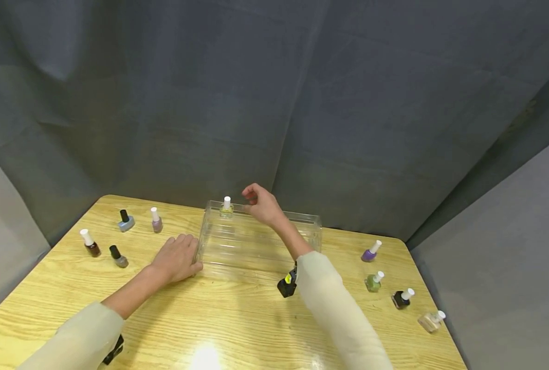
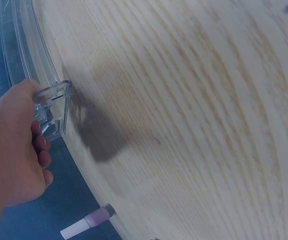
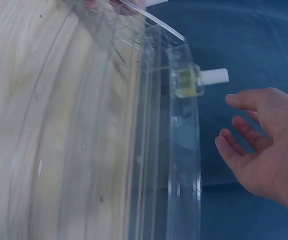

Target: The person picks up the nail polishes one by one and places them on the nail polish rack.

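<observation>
Hovering at the back of the clear stand [image 1: 237, 240] with the right hand [image 1: 262, 205] — with fingers loosely bent, thumb apart, nothing held. Seen from above, with the yellow-green bottle [image 1: 226, 209] toward nine o'clock from those fingertips, near but not touching. Standing upright on the back step, with the white cap [image 3: 215, 76] up at twelve. Nearer to the right hand than to the left hand [image 1: 177, 258]. Gripping the stand's left end with that left hand, with fingers curled at the edge. Made of hard, shiny, see-through plastic, with long steps like stairs. Boxy and glassy for the bottle — smooth and plain for its cap. Wavy wood lines on the yellow table [image 1: 242, 321]; soft, dark folds in the curtain [image 1: 186, 103] behind.
</observation>
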Available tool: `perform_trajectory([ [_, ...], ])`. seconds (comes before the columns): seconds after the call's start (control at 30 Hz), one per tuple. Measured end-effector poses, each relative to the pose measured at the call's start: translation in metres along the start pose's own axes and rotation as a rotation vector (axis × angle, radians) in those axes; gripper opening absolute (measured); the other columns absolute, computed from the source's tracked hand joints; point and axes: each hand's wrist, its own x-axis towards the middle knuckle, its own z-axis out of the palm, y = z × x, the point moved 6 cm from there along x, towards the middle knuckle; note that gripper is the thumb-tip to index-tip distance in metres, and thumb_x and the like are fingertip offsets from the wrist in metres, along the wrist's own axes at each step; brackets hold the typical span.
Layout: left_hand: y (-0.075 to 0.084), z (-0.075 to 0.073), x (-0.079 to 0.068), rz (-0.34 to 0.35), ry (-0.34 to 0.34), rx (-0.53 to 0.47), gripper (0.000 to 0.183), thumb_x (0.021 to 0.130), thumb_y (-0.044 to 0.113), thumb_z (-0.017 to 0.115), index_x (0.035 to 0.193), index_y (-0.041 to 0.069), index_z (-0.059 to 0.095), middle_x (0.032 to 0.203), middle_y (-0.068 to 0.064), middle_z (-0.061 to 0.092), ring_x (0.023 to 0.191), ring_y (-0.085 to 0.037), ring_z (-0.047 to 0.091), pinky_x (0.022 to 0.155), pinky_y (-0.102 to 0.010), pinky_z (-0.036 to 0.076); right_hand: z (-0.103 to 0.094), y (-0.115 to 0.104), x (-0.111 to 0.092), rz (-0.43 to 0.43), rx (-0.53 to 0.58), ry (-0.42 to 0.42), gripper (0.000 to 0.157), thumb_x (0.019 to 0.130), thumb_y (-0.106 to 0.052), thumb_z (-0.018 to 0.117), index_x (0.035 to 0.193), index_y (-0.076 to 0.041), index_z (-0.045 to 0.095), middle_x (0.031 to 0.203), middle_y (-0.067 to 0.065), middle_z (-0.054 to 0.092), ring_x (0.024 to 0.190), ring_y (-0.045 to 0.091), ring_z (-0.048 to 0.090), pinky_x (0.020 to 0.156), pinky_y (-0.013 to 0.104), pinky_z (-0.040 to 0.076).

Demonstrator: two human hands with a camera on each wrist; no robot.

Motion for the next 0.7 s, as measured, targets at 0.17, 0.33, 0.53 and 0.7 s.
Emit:
perform_trajectory([
  [0.17, -0.001, -0.004, -0.001, -0.004, 0.007, 0.001, 0.033, 0.091, 0.036, 0.066, 0.095, 0.008, 0.049, 0.085, -0.002, 0.04, 0.079, -0.022, 0.039, 0.069, -0.037, 0.035, -0.019, -0.002, -0.009, -0.019, -0.02, -0.017, 0.031, 0.091, -0.008, 0.07, 0.12, -0.006, 0.058, 0.127, 0.014, 0.059, 0.113, 0.03, 0.057, 0.095, 0.039, 0.046],
  [0.33, 0.0, -0.004, -0.001, -0.005, 0.02, 0.001, 0.037, 0.091, 0.036, 0.067, 0.099, 0.004, 0.052, 0.086, -0.003, 0.041, 0.079, -0.022, 0.04, 0.069, -0.037, 0.035, -0.038, -0.002, -0.023, -0.029, -0.024, -0.003, 0.028, 0.092, -0.01, 0.07, 0.118, -0.01, 0.059, 0.126, 0.012, 0.058, 0.115, 0.029, 0.056, 0.095, 0.04, 0.045],
  [0.53, 0.001, -0.002, 0.0, 0.001, 0.021, 0.002, 0.036, 0.091, 0.037, 0.067, 0.099, 0.005, 0.051, 0.086, -0.003, 0.041, 0.079, -0.022, 0.04, 0.069, -0.037, 0.034, -0.054, 0.008, -0.049, -0.038, -0.048, 0.005, 0.027, 0.092, -0.011, 0.07, 0.117, -0.01, 0.06, 0.121, 0.007, 0.06, 0.117, 0.03, 0.056, 0.097, 0.04, 0.045],
  [0.7, 0.0, -0.003, -0.001, 0.013, 0.025, -0.006, 0.036, 0.091, 0.036, 0.067, 0.1, 0.005, 0.051, 0.087, -0.002, 0.041, 0.079, -0.022, 0.04, 0.069, -0.036, 0.034, -0.072, 0.017, -0.072, -0.039, -0.008, 0.016, 0.026, 0.094, -0.01, 0.07, 0.117, -0.009, 0.059, 0.119, 0.009, 0.06, 0.116, 0.032, 0.057, 0.097, 0.044, 0.045],
])
